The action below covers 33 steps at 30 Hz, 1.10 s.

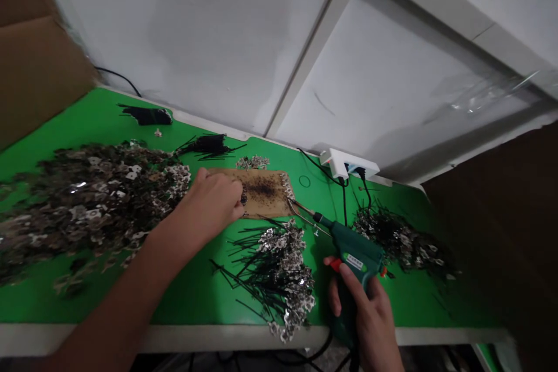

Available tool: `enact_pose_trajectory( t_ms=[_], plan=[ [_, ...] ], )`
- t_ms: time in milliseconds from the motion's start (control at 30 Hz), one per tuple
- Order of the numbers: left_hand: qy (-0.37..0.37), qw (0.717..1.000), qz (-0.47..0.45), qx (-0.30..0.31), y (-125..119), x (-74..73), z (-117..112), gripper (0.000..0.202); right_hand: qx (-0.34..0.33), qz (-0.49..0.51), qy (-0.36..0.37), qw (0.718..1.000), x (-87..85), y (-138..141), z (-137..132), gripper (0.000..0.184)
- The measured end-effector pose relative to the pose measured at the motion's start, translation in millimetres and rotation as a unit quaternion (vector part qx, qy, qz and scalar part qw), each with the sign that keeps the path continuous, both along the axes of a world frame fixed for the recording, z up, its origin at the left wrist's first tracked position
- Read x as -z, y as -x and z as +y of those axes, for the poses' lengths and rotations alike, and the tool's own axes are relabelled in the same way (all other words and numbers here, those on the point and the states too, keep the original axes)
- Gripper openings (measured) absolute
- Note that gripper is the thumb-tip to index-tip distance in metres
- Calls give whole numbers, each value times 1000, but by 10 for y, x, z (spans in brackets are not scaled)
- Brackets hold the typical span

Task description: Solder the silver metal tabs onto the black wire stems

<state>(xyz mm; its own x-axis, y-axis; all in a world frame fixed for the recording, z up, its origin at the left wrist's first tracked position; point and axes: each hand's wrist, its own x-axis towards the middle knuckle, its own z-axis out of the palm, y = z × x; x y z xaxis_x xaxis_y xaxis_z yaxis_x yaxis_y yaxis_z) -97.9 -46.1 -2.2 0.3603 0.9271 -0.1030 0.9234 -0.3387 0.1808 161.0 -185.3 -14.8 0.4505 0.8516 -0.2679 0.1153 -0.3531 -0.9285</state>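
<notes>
My right hand (pixel 364 308) is wrapped round the handle of a green soldering gun (pixel 355 247), with fingers beside its red trigger. The gun's metal tip points left and reaches the right edge of a scorched brown board (pixel 265 209). A row of small silver metal pieces (pixel 286 185) lies along that edge, close to the tip. Over the left part of the board, my left hand (pixel 215 200) is closed with its fingers curled. Whatever its fingertips hold is hidden. In front of the board lies a pile of black wires with metal terminals (pixel 283 267) on their ends.
A large heap of loose metal terminals (pixel 96 197) covers the left side of the green table (pixel 192 296). Bundles of black wires (pixel 209 144) lie behind it. A white power strip (pixel 349 164) stands by the wall, and more wired terminals (pixel 405 238) lie right of the gun.
</notes>
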Motion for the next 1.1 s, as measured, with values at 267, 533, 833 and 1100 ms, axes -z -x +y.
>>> enact_pose_trajectory(
  t_ms=[267, 533, 833, 1100],
  plan=[
    [-12, 994, -106, 34, 37, 26, 64, 14, 2, -2, 11, 1000, -13, 15, 25, 45],
    [-133, 965, -202, 102, -196, 65, 22, 14, -13, 7, 7, 1000, 14, -23, 36, 44],
    [-38, 986, -137, 88, -569, 146, 97, 21, -18, 14, 27, 999, 13, -6, -8, 45],
    [-44, 981, -164, 91, -590, 233, 116, 23, -2, 3, 37, 999, -20, 39, -15, 44]
  ],
)
